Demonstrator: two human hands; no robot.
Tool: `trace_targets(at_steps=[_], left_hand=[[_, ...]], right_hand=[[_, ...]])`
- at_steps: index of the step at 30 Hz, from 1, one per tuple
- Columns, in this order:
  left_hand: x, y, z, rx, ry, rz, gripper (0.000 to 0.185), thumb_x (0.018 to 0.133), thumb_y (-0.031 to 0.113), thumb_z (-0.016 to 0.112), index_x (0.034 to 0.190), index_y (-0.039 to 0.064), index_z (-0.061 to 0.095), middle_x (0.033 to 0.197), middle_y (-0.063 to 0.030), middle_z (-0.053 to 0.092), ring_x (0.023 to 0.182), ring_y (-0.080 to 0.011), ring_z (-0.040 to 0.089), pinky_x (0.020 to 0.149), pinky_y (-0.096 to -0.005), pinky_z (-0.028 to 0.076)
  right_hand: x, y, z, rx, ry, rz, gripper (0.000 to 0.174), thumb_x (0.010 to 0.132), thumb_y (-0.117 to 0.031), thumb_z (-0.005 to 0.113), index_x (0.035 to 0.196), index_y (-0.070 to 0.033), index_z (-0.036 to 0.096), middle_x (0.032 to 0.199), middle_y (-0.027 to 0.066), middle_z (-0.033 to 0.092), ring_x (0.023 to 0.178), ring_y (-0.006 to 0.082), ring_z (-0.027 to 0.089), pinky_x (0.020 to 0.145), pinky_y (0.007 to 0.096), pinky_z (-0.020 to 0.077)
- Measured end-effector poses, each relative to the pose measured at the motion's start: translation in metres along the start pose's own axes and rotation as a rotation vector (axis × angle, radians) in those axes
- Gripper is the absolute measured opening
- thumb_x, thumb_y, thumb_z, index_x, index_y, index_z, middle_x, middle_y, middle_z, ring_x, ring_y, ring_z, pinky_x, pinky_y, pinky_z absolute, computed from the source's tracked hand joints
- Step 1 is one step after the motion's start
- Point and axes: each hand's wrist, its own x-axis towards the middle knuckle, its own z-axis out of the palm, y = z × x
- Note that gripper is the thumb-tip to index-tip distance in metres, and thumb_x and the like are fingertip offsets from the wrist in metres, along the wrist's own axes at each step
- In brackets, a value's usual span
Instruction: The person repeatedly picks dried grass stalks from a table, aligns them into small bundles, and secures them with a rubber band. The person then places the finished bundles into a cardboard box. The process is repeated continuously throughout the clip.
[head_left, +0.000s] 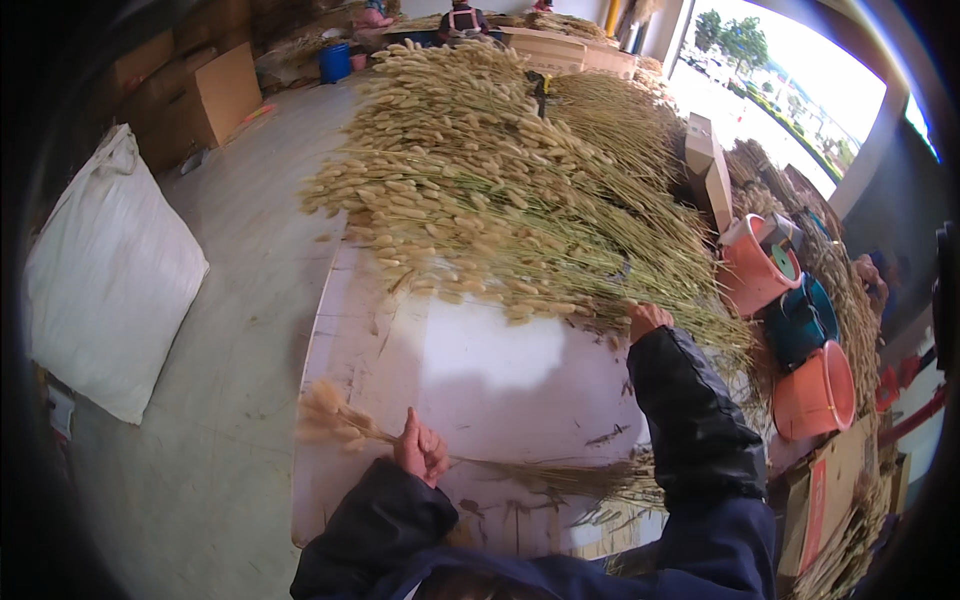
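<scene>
My left hand (422, 448) is closed around a small bunch of dried bunny-tail grass, thumb up. The bunch's fluffy heads (334, 417) point left, and its thin stems run right across the white tabletop (480, 397). At the near right edge of a large heap of bunny-tail grass (480, 187), my right hand (649, 321) has its fingers curled on some stems; the fingertips are partly hidden. Heads in the heap lie mostly to the left, stems to the right. Some heads at the heap's near edge are blurred.
A white woven sack (112, 277) stands left on the floor. Pink buckets (814, 394) and a teal bucket (799, 322) line the table's right side. Cardboard boxes (225, 94) stand at the back left. People (463, 21) sit at the far end. Loose stems (622, 495) lie near my right forearm.
</scene>
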Motion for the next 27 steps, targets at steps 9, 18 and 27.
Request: trace_targets(at_steps=[9, 18, 27], left_hand=[[0.006, 0.006, -0.006, -0.061, -0.064, -0.083, 0.050, 0.087, 0.049, 0.040, 0.053, 0.014, 0.029, 0.046, 0.0018, 0.019, 0.037, -0.0102, 0.018, 0.031, -0.0239, 0.017], [0.005, 0.007, 0.000, -0.098, -0.027, -0.089, 0.051, 0.086, 0.048, 0.043, 0.051, 0.014, 0.030, 0.047, 0.0023, 0.021, 0.038, -0.0094, 0.019, 0.030, -0.0224, 0.017], [0.004, 0.004, -0.001, -0.073, -0.062, -0.029, 0.045, 0.086, 0.044, 0.046, 0.056, 0.014, 0.032, 0.048, 0.0025, 0.021, 0.038, -0.0090, 0.020, 0.031, -0.0227, 0.019]], right_hand=[[0.015, 0.014, 0.047, -0.176, 0.002, 0.043, 0.014, 0.079, -0.020, 0.048, 0.092, -0.017, 0.052, 0.088, 0.0041, 0.055, 0.086, 0.0223, 0.054, 0.072, 0.0396, 0.0413], [0.035, 0.014, -0.068, -0.130, 0.550, -0.073, 0.024, 0.075, -0.012, 0.048, 0.095, -0.022, 0.055, 0.083, 0.0016, 0.051, 0.082, 0.0220, 0.052, 0.072, 0.0375, 0.0364], [0.008, 0.005, -0.096, -0.189, 0.402, -0.099, 0.031, 0.072, -0.007, 0.047, 0.098, -0.023, 0.054, 0.084, 0.0008, 0.058, 0.085, 0.0204, 0.053, 0.077, 0.0382, 0.0332]])
